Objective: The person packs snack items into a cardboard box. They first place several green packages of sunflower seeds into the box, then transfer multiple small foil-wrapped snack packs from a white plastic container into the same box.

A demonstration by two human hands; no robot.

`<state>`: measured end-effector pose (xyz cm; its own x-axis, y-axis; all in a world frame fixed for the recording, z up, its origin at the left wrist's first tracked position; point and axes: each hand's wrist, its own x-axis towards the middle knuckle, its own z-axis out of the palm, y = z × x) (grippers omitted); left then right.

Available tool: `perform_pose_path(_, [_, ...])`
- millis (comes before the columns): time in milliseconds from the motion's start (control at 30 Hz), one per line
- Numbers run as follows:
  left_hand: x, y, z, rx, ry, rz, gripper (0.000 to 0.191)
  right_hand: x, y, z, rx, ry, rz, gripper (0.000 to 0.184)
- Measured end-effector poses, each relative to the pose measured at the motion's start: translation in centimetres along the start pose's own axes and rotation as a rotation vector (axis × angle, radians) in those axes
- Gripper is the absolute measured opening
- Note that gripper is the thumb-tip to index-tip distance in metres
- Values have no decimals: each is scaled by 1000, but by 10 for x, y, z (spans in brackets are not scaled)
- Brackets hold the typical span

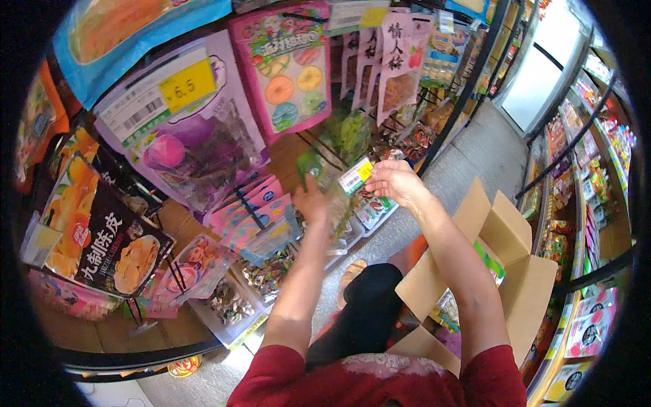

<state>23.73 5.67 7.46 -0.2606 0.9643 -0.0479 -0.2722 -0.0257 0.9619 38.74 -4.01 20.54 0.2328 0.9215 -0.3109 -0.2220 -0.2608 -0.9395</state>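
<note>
My right hand (399,183) pinches a price tag (356,175) with a yellow field by its right edge. My left hand (309,202), blurred, grips the left side of a green-topped clear snack bag (333,196) in front of a display hook. The bag's contents are too blurred to tell. Just behind it hangs another green snack bag (352,133). Below and to the left of my left hand, several pink and blue packets (254,206) hang in a row on a hook.
An open cardboard box (519,274) with packaged snacks stands beside my right forearm. Clear bins (231,305) of wrapped sweets line the rack's base. A purple plum bag (198,132) hangs at upper left. Across the grey aisle floor (457,147) is another stocked shelf (574,203).
</note>
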Motion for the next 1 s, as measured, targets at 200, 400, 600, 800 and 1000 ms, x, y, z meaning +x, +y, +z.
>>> perform_pose_path(200, [39,-7,19,-8,244,1,48,-37,-3,-2,-273,157,-133,36])
perform_pose_path(400, [-17,22,-15,-60,-206,-217,46,-113,17,-84,-420,324,-366,32])
perform_pose_path(600, [-115,63,-77,-20,-280,-241,29,-204,46,-194,-938,737,26,31])
perform_pose_path(800, [-206,133,-96,-113,-683,381,22,-234,113,-268,-1112,780,376,39])
perform_pose_path(1000, [-259,141,-104,26,-1232,316,13,-227,113,-249,-1201,771,478,26])
